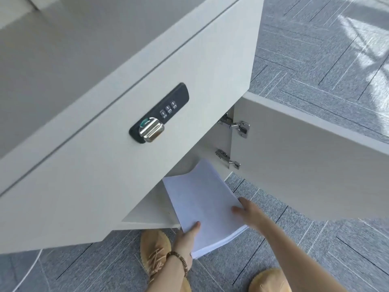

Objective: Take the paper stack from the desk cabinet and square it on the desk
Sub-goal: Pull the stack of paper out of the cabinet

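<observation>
My left hand (186, 234) grips the paper stack's (202, 204) near corner, thumb on top; my right hand (249, 209) clamps its right edge. The stack's long axis runs away from me, far end inside the open cabinet (151, 216).

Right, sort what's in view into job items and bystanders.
Job: thick white paper stack, left hand, right hand, open white cabinet door.
Bystanders: black combination lock with chrome knob, tan shoes, beaded wrist bracelet, grey carpet.
</observation>
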